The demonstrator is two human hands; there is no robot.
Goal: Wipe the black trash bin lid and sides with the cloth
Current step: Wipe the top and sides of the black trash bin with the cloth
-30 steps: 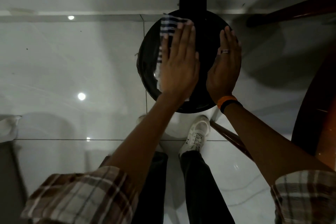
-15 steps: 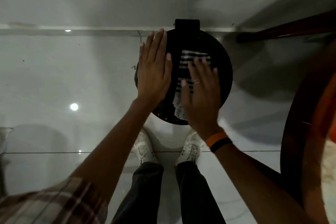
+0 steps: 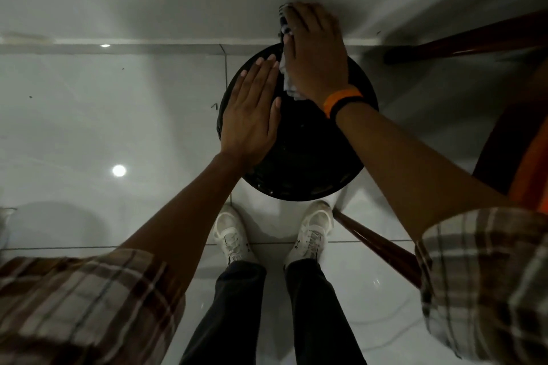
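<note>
The right hand (image 3: 315,52) is pressing the cloth (image 3: 287,80) flat at the far rim of the black trash bin lid (image 3: 299,157), which is standing on the floor by the wall; the left hand (image 3: 250,115) is lying open and flat, steadying the lid's left side. Pushing too far could be tipping the lid or dropping the cloth behind it.

The right hand (image 3: 315,50) covers most of the striped cloth (image 3: 287,80) and the lid's (image 3: 299,154) far edge. The bin's sides lie hidden beneath the lid. Both plaid sleeves (image 3: 83,305) are blurred and cut off by the frame's lower edge.

Left hand (image 3: 250,115) on lid (image 3: 299,163), right hand (image 3: 315,50) on cloth (image 3: 287,80), seemingly at lid's far edge
</note>
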